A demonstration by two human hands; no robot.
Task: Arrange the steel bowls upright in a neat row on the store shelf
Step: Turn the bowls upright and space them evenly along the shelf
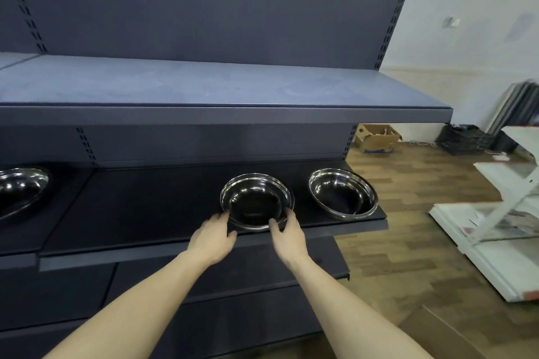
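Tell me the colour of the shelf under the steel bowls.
Dark grey shelf, almost black, seen in the head view.

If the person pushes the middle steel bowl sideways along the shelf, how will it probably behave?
The middle steel bowl looks rigid, thin and shiny, so it is probably light and should slide easily on the flat dark shelf. It sits upright and is wide and shallow, so tipping seems unlikely. The left hand and right hand at its front rim may slip on polished metal.
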